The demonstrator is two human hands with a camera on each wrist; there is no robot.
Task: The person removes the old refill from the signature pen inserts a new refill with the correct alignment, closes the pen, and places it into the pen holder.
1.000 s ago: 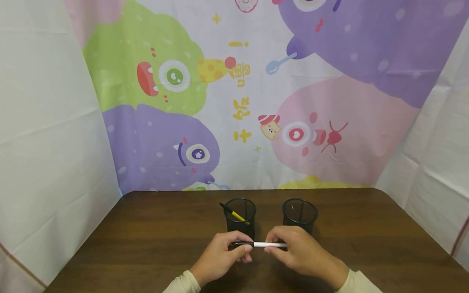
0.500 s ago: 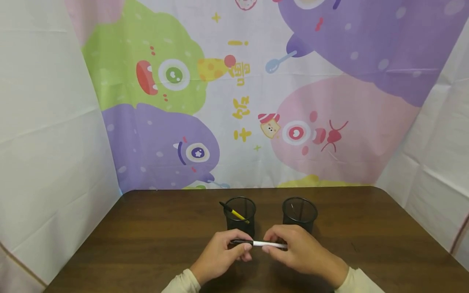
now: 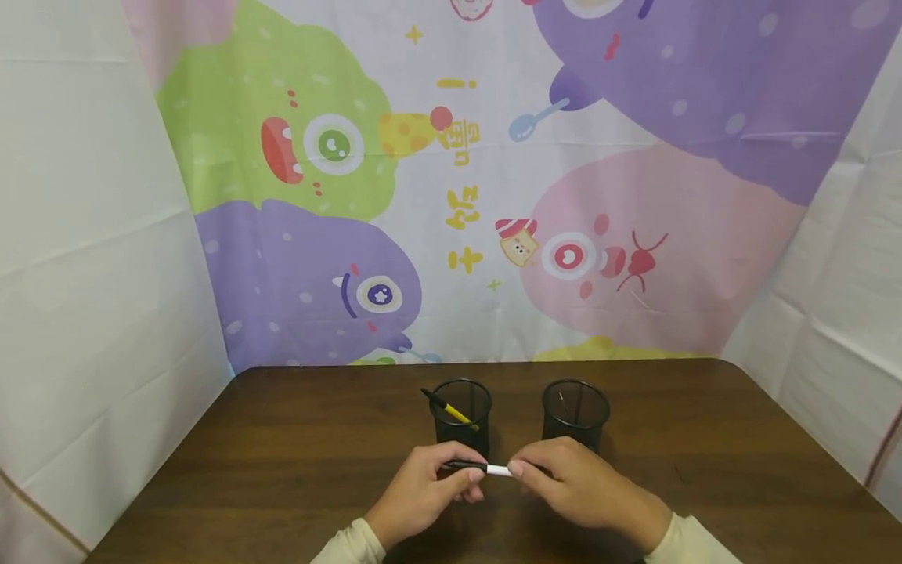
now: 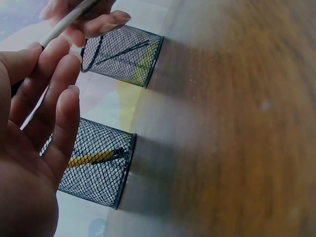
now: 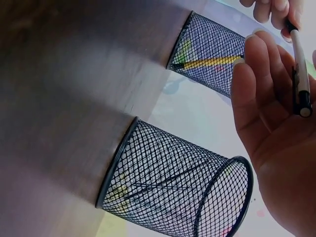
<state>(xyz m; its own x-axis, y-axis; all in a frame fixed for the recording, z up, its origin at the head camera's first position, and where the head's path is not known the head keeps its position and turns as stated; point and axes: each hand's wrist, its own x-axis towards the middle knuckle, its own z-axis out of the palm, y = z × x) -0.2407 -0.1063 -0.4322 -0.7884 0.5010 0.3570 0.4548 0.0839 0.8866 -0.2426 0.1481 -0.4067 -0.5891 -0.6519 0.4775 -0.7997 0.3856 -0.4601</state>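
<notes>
A white pen [image 3: 499,471] with black ends is held level between both hands above the table's near side. My left hand [image 3: 416,487] pinches its black end between thumb and fingers. On the other side my right hand [image 3: 592,487] grips the white barrel with thumb and forefinger. In the right wrist view, the pen's clip end [image 5: 302,101] lies over the palm, with a black clip along the barrel. Just behind the hands stand two black mesh pen cups. The left cup [image 3: 451,441] holds a yellow pen [image 3: 454,411] with a black end, leaning on the rim.
The right mesh cup [image 3: 574,429] stands upright a short way from the left one. Thin dark lines show through its mesh; what they are I cannot tell. A brown wooden table [image 3: 296,439] reaches back to a printed cartoon curtain [image 3: 465,313], with white cloth at both sides.
The right hand's fingers have shifted along the pen, so less white barrel shows and a dark part now appears by that hand. The left hand and both cups stay in place.
</notes>
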